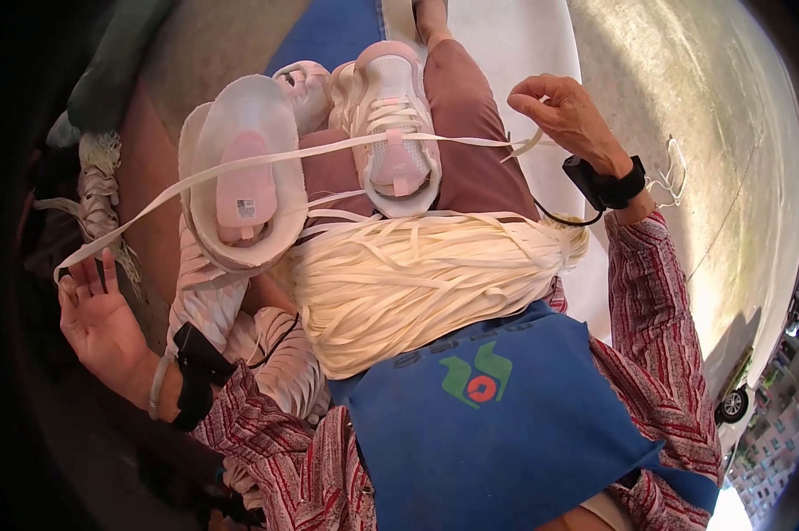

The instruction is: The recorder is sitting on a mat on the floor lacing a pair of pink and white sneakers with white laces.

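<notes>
One long cream shoelace (240, 163) runs across the view, passing by the pink tongue tab of a white-and-pink sneaker (391, 111) between my knees. At the far left, my left hand (107, 319) is turned palm up with fingers stretched, and the lace is drawn out to its fingertips and bends there. At the upper right, my right hand (572, 115) has curled fingers. The lace's other end reaches it, with a short piece hanging below; the exact grip is partly hidden. Thinner laces cross the sneaker's front.
A thick bundle of cream laces (426, 279) lies across my lap above a blue apron (497, 416). Left of the sneaker are a pale shoe sole piece (249, 177) with a pink insole and another sneaker (304, 93). More laced shoes (284, 354) lie below. A white sheet (528, 44) covers ground ahead.
</notes>
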